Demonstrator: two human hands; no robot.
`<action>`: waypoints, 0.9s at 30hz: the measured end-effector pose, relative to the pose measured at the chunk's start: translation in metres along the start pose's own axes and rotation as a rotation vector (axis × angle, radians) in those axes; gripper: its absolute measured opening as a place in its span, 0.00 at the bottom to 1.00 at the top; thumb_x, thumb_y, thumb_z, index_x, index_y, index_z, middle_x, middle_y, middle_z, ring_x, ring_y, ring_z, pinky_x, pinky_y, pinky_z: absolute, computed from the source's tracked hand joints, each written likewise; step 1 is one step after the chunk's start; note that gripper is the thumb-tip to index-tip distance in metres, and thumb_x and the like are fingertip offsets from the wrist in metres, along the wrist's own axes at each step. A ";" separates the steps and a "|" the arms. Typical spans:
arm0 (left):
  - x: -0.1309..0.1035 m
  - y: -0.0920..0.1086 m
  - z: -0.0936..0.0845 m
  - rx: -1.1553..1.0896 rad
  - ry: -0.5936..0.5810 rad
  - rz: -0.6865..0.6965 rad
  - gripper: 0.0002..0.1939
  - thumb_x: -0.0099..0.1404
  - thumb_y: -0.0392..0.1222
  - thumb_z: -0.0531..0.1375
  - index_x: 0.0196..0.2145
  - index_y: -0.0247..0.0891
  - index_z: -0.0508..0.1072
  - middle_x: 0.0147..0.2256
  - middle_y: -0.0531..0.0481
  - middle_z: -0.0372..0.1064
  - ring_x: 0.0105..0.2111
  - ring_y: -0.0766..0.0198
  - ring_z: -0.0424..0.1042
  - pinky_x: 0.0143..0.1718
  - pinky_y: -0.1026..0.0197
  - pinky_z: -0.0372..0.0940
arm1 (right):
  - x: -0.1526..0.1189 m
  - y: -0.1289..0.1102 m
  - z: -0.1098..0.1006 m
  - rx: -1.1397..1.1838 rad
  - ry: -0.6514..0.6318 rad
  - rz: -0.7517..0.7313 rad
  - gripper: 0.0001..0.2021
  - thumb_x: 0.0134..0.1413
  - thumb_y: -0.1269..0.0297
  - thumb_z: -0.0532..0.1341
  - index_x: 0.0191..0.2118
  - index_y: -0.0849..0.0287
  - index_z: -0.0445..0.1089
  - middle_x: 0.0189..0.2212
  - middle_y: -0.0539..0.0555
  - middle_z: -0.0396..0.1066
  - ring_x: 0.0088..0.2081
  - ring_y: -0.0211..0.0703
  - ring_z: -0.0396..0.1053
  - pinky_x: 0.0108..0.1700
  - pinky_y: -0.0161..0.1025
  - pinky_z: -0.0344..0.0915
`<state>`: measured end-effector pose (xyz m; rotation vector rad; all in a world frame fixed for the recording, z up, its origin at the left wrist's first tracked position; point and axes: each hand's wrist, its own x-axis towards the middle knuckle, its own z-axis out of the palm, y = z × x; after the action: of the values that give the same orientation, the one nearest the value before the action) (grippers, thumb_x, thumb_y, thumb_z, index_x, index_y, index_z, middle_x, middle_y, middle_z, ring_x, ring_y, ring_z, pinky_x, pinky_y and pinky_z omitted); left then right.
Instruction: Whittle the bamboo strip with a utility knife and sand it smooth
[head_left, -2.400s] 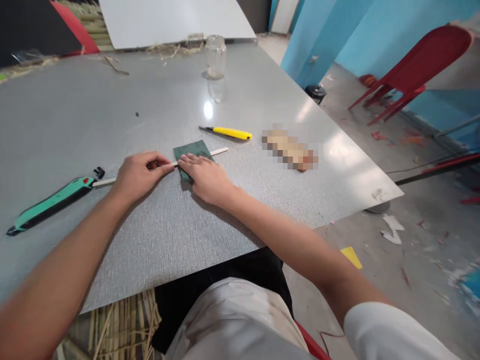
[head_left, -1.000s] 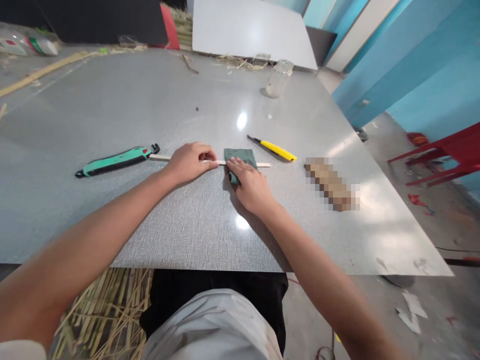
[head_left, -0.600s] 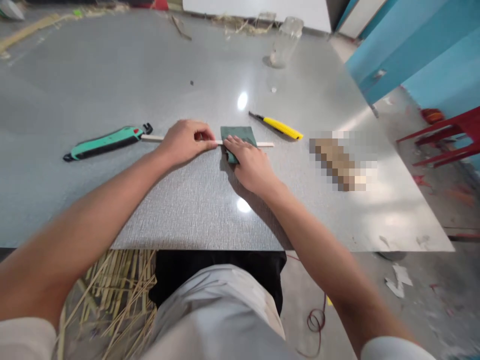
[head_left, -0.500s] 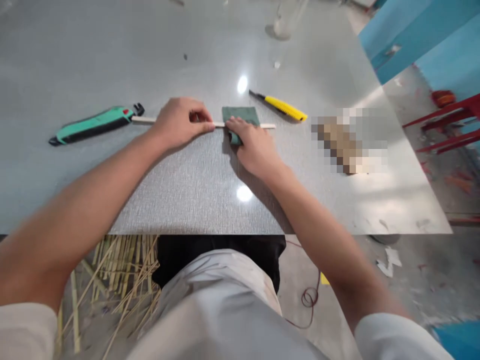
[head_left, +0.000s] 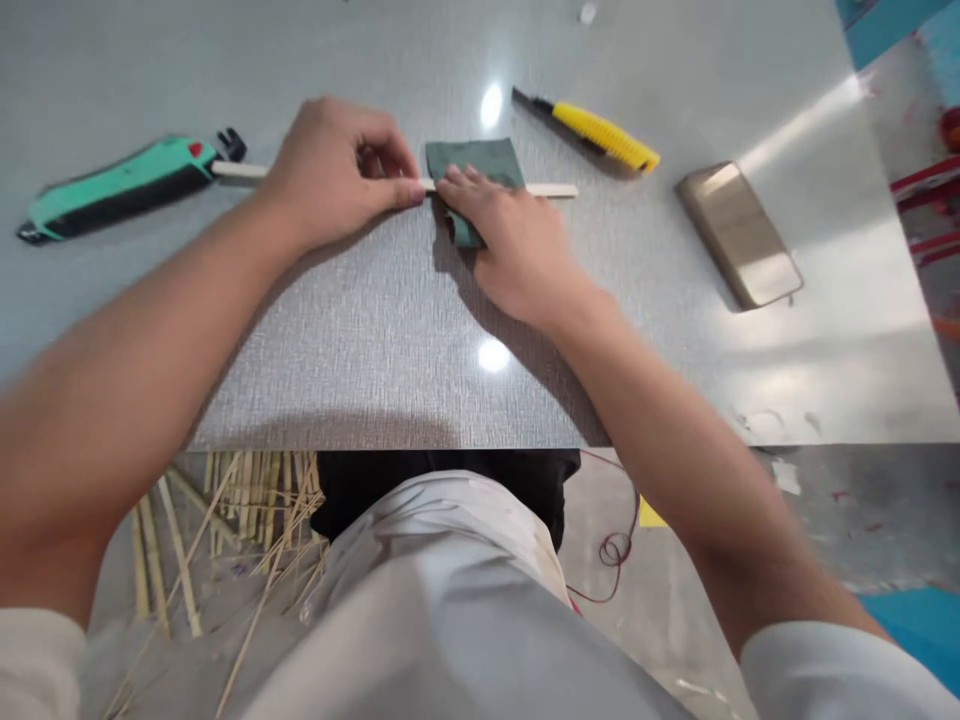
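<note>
A thin pale wooden strip point(head_left: 551, 190) lies crosswise on the table. My left hand point(head_left: 330, 175) pinches it between thumb and fingertips, left of a dark green piece of sandpaper point(head_left: 476, 155). The sandpaper is laid over the strip, its near edge curling down. My right hand point(head_left: 517, 235) presses on it with the fingers together, holding it against the strip; the fingers' undersides are hidden. By the strip's left end rests a green and black tool point(head_left: 124, 190) with a red button. A yellow utility knife point(head_left: 604, 135) lies beyond my right hand.
A shiny gold-brown box-like block point(head_left: 739, 235) sits on the grey table point(head_left: 360, 350) at the right. Below the near edge, several bamboo strips point(head_left: 262, 500) lie on the floor at the left. A dark red cord point(head_left: 615, 550) coils on the floor.
The view has tipped down and come closer, so the table things appear higher and larger. Both hands keep their places on the strip and sandpaper, with little visible shift.
</note>
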<state>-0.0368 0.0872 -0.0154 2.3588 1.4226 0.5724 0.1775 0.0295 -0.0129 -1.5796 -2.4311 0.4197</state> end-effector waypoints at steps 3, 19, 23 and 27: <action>0.001 0.000 0.001 -0.015 0.000 -0.003 0.26 0.67 0.57 0.63 0.47 0.30 0.82 0.39 0.54 0.78 0.41 0.65 0.74 0.40 0.60 0.60 | -0.004 0.005 -0.005 -0.064 0.023 0.047 0.36 0.57 0.78 0.50 0.70 0.50 0.62 0.73 0.48 0.58 0.72 0.54 0.58 0.69 0.61 0.62; -0.001 0.001 0.000 -0.008 -0.024 -0.026 0.30 0.65 0.60 0.61 0.49 0.28 0.82 0.36 0.56 0.74 0.44 0.60 0.75 0.42 0.57 0.59 | -0.006 0.007 -0.007 -0.095 0.048 0.221 0.30 0.61 0.74 0.51 0.67 0.51 0.65 0.72 0.54 0.60 0.69 0.64 0.61 0.66 0.70 0.62; -0.001 0.000 0.001 -0.027 -0.021 -0.020 0.28 0.67 0.59 0.60 0.47 0.28 0.82 0.35 0.56 0.73 0.40 0.65 0.72 0.40 0.58 0.58 | -0.005 -0.001 -0.005 -0.130 0.012 0.104 0.34 0.59 0.80 0.50 0.70 0.55 0.62 0.73 0.54 0.57 0.71 0.58 0.58 0.68 0.59 0.63; 0.000 -0.003 0.003 -0.036 -0.012 -0.001 0.24 0.68 0.57 0.60 0.45 0.32 0.83 0.33 0.56 0.71 0.35 0.68 0.68 0.39 0.59 0.59 | -0.005 0.001 -0.005 -0.095 0.020 0.045 0.35 0.57 0.81 0.50 0.70 0.55 0.63 0.72 0.53 0.59 0.70 0.57 0.61 0.66 0.57 0.66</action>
<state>-0.0379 0.0883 -0.0196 2.3294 1.3967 0.5779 0.1823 0.0261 -0.0082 -1.6705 -2.4383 0.2989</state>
